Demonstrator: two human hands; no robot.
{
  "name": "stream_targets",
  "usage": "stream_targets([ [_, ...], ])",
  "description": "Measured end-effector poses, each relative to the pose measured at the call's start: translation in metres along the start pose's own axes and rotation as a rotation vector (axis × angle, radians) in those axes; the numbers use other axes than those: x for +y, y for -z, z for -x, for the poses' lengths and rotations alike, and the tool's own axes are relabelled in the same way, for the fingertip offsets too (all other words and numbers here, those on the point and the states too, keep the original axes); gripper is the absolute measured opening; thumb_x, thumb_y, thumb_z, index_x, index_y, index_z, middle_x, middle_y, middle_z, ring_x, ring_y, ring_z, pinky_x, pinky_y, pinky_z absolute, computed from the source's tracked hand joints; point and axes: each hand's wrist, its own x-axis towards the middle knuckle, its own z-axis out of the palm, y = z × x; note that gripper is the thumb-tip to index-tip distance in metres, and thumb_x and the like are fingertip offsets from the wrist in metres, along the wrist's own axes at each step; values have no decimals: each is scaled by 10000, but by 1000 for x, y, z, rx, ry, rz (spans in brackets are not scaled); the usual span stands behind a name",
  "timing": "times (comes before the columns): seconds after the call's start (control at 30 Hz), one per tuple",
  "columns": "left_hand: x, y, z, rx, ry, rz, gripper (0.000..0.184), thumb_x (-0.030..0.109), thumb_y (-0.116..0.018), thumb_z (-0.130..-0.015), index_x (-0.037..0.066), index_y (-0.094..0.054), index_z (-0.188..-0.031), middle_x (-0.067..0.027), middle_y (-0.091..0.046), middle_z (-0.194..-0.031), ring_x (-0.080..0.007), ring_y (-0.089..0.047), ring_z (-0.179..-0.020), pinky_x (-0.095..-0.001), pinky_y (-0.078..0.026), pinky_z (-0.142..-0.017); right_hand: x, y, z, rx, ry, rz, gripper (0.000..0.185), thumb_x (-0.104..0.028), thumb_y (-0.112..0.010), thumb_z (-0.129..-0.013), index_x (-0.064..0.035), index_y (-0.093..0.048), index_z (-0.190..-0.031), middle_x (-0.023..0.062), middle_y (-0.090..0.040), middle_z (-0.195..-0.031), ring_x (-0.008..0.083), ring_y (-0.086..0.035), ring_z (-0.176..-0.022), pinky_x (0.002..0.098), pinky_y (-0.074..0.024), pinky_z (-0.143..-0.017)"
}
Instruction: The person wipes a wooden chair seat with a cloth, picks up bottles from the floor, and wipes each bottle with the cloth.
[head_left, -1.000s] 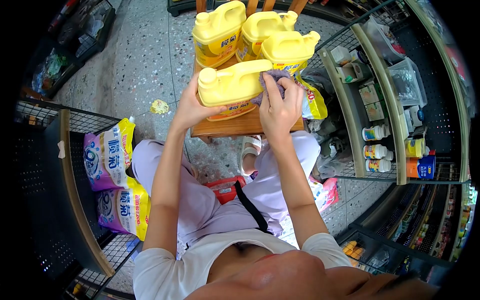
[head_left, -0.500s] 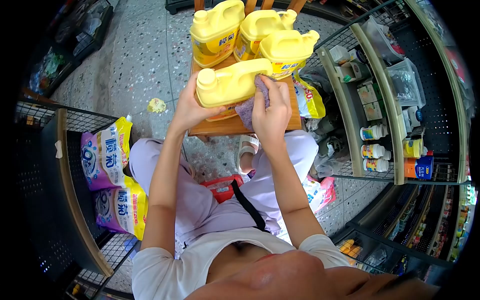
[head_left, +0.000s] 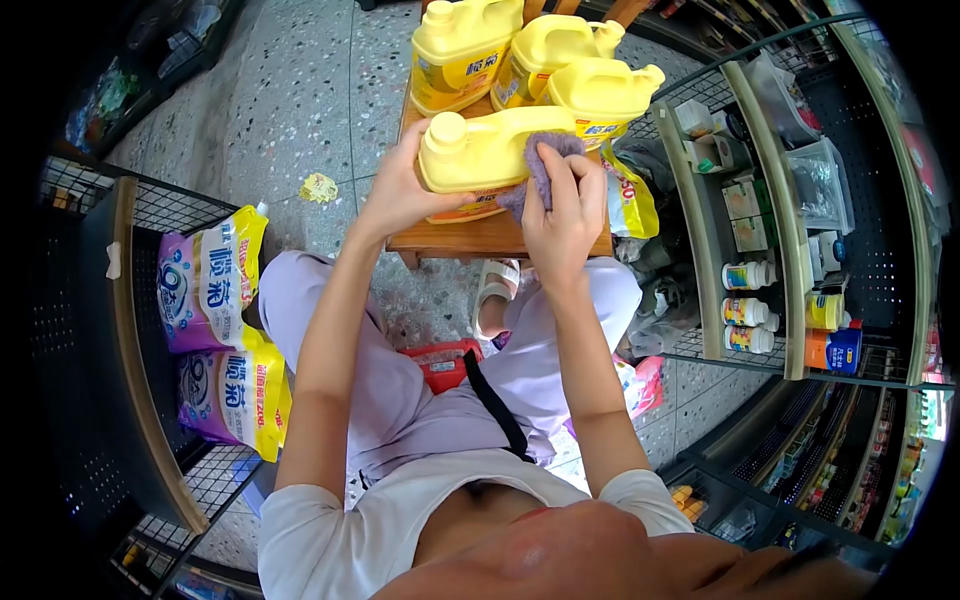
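Note:
A yellow plastic jug [head_left: 480, 160] with a cap and moulded handle stands at the near edge of a wooden chair seat [head_left: 450, 238]. My left hand [head_left: 398, 190] is closed around its capped end. In my right hand [head_left: 565, 210] a purple cloth [head_left: 541, 175] is gripped and pressed against the handle end of the jug. Just behind stand three more yellow jugs: one at the left [head_left: 462, 60], one in the middle [head_left: 548, 58] and one at the right [head_left: 603, 95]. My fingers hide part of the held jug's label.
Purple and yellow detergent bags [head_left: 215, 280] stand by the left shelf [head_left: 125, 350]. On the right shelf unit [head_left: 690, 230] are white bottles [head_left: 748, 311], boxes and clear bins. A red basket [head_left: 440, 366] lies on the floor between my legs, and a yellow scrap [head_left: 319, 188] lies at the left.
The cloth in my right hand has moved up over the jug's handle end. My left hand keeps its hold. The whole view has shifted slightly.

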Motion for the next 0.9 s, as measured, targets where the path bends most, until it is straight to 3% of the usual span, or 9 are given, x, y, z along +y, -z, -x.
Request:
stream_targets([
  [0.17, -5, 1, -1, -6, 22, 34, 834, 145, -884, -602, 13, -455, -1304, -103, -608, -1207, -180, -586, -1114, -322, -469, -969, 4, -5, -14, 0, 43, 167, 403, 62, -697, -704, -22, -670, -1097, 134, -539, -940, 304, -533, -883, 387, -444, -793],
  [0.27, 1, 0, -1, -9, 14, 43, 835, 156, -888, -597, 15, -458, -1299, -102, -609, -1203, -184, -587, -1110, -323, -469, -966, 5, -8, -14, 33, 58, 243, 376, 58, -692, -669, -7, -676, -1038, 137, -539, -937, 317, -524, -818, 407, -451, -731],
  [0.37, -3, 1, -3, -16, -9, 19, 824, 153, -885, -599, 17, -462, -1294, -101, -606, -1199, -183, -584, -1107, -324, -466, -967, -5, -7, -15, -32, -46, 277, 354, 50, -683, -688, 6, -672, -1039, 146, -537, -944, 322, -524, -828, 413, -450, -745],
  [0.67, -8, -2, -1, -19, 3, 117, 817, 118, -873, -608, 11, -451, -1300, -103, -581, -1223, -187, -566, -1122, -316, -460, -976, -15, 3, -19, -73, -263, 3, 277, 35, -618, -794, 50, -652, -1068, 189, -591, -894, 359, -602, -845, 401, -482, -777],
  [0.9, -6, -4, 0, -6, -5, 118, 823, 86, -868, -620, 13, -430, -1313, -104, -577, -1230, -188, -559, -1142, -328, -463, -985, -6, 11, 0, -69, -408, -282, 235, 25, -612, -824, 39, -657, -1054, 161, -611, -906, 294, -617, -826, 342, -487, -776],
])
